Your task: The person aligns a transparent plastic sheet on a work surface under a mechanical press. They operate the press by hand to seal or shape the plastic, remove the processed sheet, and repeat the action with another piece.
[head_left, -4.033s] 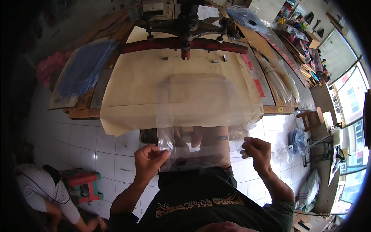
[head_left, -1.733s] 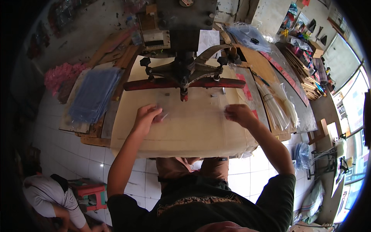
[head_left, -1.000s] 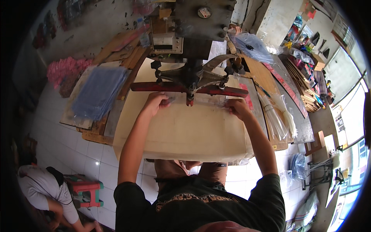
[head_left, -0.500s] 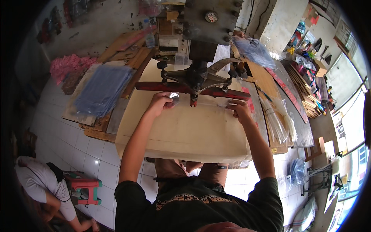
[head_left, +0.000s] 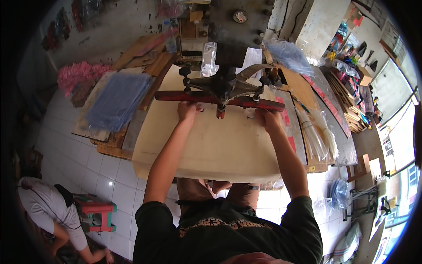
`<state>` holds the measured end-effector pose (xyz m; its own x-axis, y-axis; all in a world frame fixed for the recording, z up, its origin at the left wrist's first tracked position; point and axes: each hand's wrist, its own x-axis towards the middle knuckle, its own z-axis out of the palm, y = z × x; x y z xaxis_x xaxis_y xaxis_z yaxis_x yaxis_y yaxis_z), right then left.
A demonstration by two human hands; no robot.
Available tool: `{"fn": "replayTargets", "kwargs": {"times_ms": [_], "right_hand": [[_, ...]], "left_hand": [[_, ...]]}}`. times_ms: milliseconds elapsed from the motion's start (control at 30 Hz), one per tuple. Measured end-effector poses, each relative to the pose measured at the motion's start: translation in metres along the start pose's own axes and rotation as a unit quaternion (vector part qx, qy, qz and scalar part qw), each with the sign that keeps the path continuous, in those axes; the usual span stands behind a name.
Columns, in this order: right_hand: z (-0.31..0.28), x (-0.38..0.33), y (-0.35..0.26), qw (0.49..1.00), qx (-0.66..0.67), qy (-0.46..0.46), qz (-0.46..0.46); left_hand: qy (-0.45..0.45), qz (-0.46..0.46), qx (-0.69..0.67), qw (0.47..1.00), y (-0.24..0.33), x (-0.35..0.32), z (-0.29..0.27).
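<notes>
A black press head (head_left: 223,90) with a long red bar (head_left: 176,96) hangs over a cream-coloured work board (head_left: 206,149). My left hand (head_left: 188,111) is closed at the near side of the bar, its fingertips partly hidden beneath it. On the right, my right hand (head_left: 267,119) is also closed, with its fingers tucked close under the bar's right end. Thin clear plastic lies between the hands and is hard to see against the board. Beyond the press, a shiny piece of clear plastic film (head_left: 209,59) stands up.
Stacked bluish plastic sheets (head_left: 118,99) lie at the left, near a pink bundle (head_left: 79,75). White strips (head_left: 310,136) and a red-marked metal strip (head_left: 326,104) are at the right. More clear sheets (head_left: 288,57) lie at the back. Another person (head_left: 52,211) sits low at the left beside a red-green stool (head_left: 100,215).
Both hands have moved forward and a little inward, in under the red bar. Clear film now shows higher up behind the press.
</notes>
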<state>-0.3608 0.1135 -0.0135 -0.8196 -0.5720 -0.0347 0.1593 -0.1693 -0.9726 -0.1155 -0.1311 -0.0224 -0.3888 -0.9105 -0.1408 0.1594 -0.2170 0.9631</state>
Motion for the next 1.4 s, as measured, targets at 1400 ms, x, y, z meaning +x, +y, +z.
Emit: {"fn": "replayTargets", "kwargs": {"times_ms": [1400], "right_hand": [[-0.005,-0.069,-0.036,0.665,-0.687,-0.135,-0.260]], "left_hand": [[-0.192,0.413,0.565,0.688,0.013,-0.039,-0.058]]}}
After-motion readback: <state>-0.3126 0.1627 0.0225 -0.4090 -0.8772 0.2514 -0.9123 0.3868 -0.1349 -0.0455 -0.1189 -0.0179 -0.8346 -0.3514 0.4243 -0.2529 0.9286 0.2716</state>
